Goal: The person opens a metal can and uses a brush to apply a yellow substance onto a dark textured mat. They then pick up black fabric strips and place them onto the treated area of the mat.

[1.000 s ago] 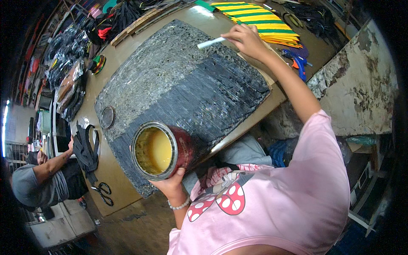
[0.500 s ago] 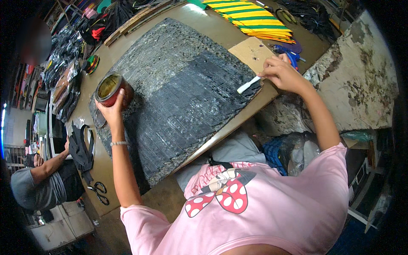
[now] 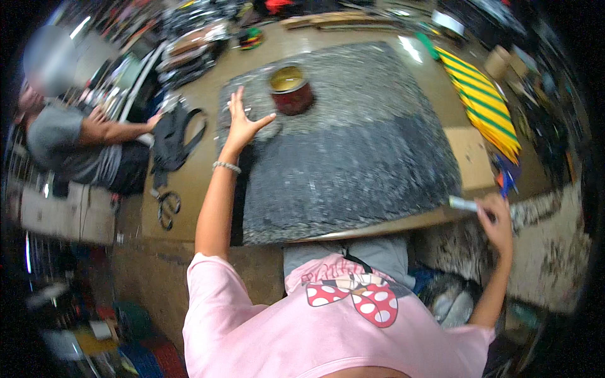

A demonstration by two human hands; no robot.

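Red tin (image 3: 292,101) on mottled board (image 3: 350,173), cluttered workshop (image 3: 164,283)

Shows a dark red tin (image 3: 293,101) at twelve o'clock, green-striped yellow sheets (image 3: 481,101) at two, and a whitish tool (image 3: 462,203) at three.

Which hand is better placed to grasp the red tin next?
Left, I'd judge: the left hand looks empty, spread open close beside the red tin. The right hand holds a white brush-like tool near the right edge of the dark mottled board, much farther off.
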